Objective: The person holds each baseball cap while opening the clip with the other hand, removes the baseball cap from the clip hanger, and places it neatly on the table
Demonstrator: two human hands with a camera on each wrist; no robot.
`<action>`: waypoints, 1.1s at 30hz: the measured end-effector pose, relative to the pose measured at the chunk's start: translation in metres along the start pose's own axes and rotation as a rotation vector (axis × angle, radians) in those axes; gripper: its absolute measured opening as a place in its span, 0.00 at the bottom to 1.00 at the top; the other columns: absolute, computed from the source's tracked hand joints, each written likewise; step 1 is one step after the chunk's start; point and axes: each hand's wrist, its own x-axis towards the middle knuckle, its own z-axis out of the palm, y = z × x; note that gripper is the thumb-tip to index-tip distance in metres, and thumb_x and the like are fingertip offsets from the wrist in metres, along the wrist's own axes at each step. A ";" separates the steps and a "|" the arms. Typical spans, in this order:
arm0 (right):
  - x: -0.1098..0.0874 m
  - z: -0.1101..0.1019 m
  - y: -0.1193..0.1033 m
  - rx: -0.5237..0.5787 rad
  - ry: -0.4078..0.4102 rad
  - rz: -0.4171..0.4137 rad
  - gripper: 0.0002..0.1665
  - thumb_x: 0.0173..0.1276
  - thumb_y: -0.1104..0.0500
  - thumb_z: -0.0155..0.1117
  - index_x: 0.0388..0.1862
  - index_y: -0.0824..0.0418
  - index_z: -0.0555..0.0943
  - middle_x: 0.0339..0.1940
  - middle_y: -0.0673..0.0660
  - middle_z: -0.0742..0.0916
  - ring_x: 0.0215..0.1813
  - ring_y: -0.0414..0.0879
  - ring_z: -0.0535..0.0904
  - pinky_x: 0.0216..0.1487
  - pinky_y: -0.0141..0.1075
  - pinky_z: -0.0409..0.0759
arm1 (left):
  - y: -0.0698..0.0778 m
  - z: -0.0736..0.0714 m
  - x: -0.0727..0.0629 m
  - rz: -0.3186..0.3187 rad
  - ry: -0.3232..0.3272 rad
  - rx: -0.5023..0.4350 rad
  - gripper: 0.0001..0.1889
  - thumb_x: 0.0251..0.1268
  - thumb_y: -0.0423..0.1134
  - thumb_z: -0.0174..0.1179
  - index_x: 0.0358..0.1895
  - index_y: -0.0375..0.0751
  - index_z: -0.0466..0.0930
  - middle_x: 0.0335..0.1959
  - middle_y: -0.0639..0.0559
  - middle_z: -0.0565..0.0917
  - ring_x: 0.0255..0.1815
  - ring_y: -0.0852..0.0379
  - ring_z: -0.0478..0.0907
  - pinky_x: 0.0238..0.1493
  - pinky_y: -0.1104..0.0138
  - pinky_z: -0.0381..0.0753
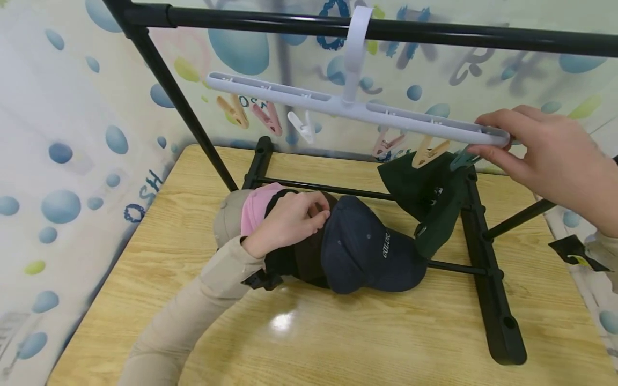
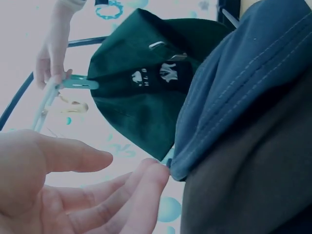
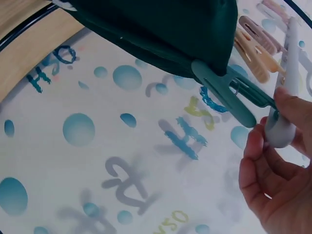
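My right hand (image 1: 555, 150) holds the right end of a pale lavender clip hanger (image 1: 357, 110) between thumb and fingers. From the clip nearest that end, a teal clothespin (image 3: 224, 95), hangs a dark green cap (image 1: 407, 177), its logo patches visible in the left wrist view. Over a row of nested caps is my left hand (image 1: 292, 220), thumb and fingers apart with nothing between them in the left wrist view. Its fingertips are close to the navy cap (image 1: 354, 241); whether they touch it, I cannot tell. A dark brown cap (image 1: 309, 254) lies behind the navy one.
The hanger hooks over the black rack's top bar (image 1: 270, 21). Other clips, including a pink clip (image 1: 267, 118) and a white clip (image 1: 303, 127), dangle from it. A pink cap (image 1: 253, 209) and beige cap (image 1: 228, 220) lie leftward on the wooden table (image 1: 120, 268).
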 end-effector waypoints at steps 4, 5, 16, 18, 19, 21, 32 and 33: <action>0.001 -0.011 0.003 -0.023 0.012 0.005 0.24 0.60 0.62 0.71 0.51 0.73 0.75 0.37 0.71 0.81 0.27 0.61 0.75 0.24 0.41 0.72 | 0.003 -0.001 0.006 0.030 -0.009 0.012 0.05 0.68 0.34 0.57 0.40 0.39 0.81 0.20 0.57 0.80 0.18 0.64 0.74 0.21 0.68 0.71; 0.001 -0.013 0.004 -0.029 0.012 0.017 0.25 0.58 0.64 0.73 0.51 0.73 0.75 0.37 0.71 0.80 0.28 0.62 0.74 0.24 0.37 0.71 | 0.004 -0.001 0.007 0.040 -0.013 0.012 0.05 0.68 0.34 0.57 0.41 0.39 0.82 0.20 0.57 0.80 0.18 0.64 0.74 0.22 0.68 0.71; -0.003 -0.019 0.001 -0.022 -0.035 0.134 0.28 0.56 0.66 0.73 0.53 0.74 0.74 0.41 0.68 0.78 0.35 0.59 0.70 0.35 0.42 0.64 | 0.020 0.002 0.023 0.082 -0.052 0.049 0.06 0.70 0.36 0.57 0.41 0.40 0.82 0.21 0.55 0.78 0.18 0.60 0.72 0.26 0.67 0.69; -0.005 -0.019 -0.002 -0.020 -0.046 0.141 0.27 0.56 0.65 0.74 0.52 0.74 0.75 0.41 0.68 0.78 0.34 0.58 0.71 0.34 0.39 0.64 | 0.026 0.004 0.026 0.093 -0.064 0.056 0.06 0.70 0.37 0.57 0.41 0.40 0.82 0.22 0.55 0.78 0.19 0.59 0.72 0.25 0.68 0.69; -0.005 -0.019 -0.004 -0.018 -0.051 0.145 0.27 0.55 0.65 0.74 0.52 0.73 0.75 0.40 0.68 0.78 0.34 0.58 0.72 0.32 0.38 0.65 | 0.029 0.005 0.028 0.103 -0.070 0.058 0.06 0.70 0.37 0.57 0.41 0.40 0.82 0.22 0.55 0.79 0.19 0.59 0.72 0.25 0.68 0.69; -0.008 -0.019 -0.007 -0.013 -0.064 0.156 0.27 0.55 0.65 0.74 0.52 0.73 0.75 0.39 0.67 0.79 0.33 0.57 0.73 0.27 0.37 0.67 | 0.035 0.007 0.031 0.132 -0.078 0.068 0.06 0.70 0.37 0.57 0.40 0.40 0.82 0.23 0.55 0.79 0.19 0.59 0.72 0.25 0.69 0.69; -0.016 -0.008 -0.013 0.078 -0.011 0.127 0.25 0.52 0.65 0.76 0.48 0.72 0.78 0.37 0.65 0.82 0.31 0.56 0.77 0.30 0.24 0.62 | 0.081 0.035 0.062 0.239 -0.168 0.052 0.20 0.70 0.49 0.57 0.56 0.39 0.76 0.50 0.51 0.82 0.42 0.61 0.79 0.42 0.74 0.73; -0.016 -0.006 -0.013 0.086 -0.003 0.116 0.25 0.52 0.65 0.76 0.48 0.72 0.78 0.36 0.65 0.83 0.31 0.56 0.77 0.30 0.24 0.63 | 0.085 0.038 0.065 0.241 -0.179 0.067 0.22 0.70 0.50 0.57 0.58 0.39 0.75 0.51 0.50 0.82 0.41 0.61 0.79 0.42 0.74 0.72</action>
